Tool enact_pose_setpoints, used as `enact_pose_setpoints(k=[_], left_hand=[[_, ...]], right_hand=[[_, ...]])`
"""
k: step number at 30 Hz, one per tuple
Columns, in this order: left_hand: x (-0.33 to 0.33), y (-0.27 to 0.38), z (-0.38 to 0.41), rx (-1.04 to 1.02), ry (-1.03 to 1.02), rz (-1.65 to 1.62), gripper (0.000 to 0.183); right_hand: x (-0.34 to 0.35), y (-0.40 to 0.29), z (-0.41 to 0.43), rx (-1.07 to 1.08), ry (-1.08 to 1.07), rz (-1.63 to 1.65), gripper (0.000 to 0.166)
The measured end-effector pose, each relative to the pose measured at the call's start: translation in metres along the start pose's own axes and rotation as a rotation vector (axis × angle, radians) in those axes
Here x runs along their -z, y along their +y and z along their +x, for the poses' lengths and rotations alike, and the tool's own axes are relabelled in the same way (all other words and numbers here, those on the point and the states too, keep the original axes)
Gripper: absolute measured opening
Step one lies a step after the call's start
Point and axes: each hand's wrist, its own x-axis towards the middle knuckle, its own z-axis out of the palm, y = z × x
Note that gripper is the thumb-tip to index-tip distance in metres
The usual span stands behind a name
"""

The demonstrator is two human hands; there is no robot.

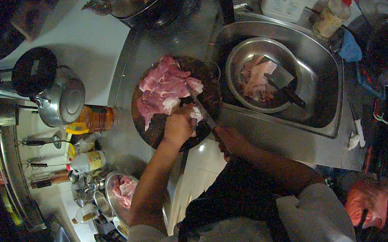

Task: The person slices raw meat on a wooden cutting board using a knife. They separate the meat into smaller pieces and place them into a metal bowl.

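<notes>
A large slab of raw meat [167, 79] with whitish fat lies across a round, dark cutting board [156, 128]. My left hand [179, 124] grips a pale flap of fat at the near edge of the meat. In my right hand [229, 138] is the handle of a knife, its long blade [204, 113] slanting up and left with the tip at the meat's right edge. Part of the flap is hidden by my left fingers.
Right of the board, a steel bowl [235, 90] stands in a sink [322, 108], with pale meat pieces [257, 69] and a cleaver [282, 77] in it. A basin [111, 188] of meat is at lower left. An oil bottle [97, 118] stands left; a kettle [137, 2] behind.
</notes>
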Motion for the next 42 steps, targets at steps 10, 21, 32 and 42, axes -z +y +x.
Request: enact_pose_setpoints(k=[10, 21, 32, 42], left_hand=[[-0.036, -0.007, 0.005, 0.327, 0.284, -0.39, 0.025], [-0.034, -0.03, -0.003, 0.331, -0.107, -0.407, 0.031], [-0.016, 0.013, 0.003, 0.071, -0.036, 0.229, 0.043], [-0.02, -0.008, -0.003, 0.365, 0.276, -0.328, 0.015]], right_hand=[[-0.004, 0.01, 0.005, 0.002, 0.022, 0.1, 0.048], [-0.007, 0.018, 0.023, -0.01, 0.078, -0.248, 0.045], [-0.011, 0.028, 0.031, 0.11, 0.043, -0.161, 0.046], [-0.023, 0.01, 0.013, 0.24, 0.066, -0.101, 0.044]])
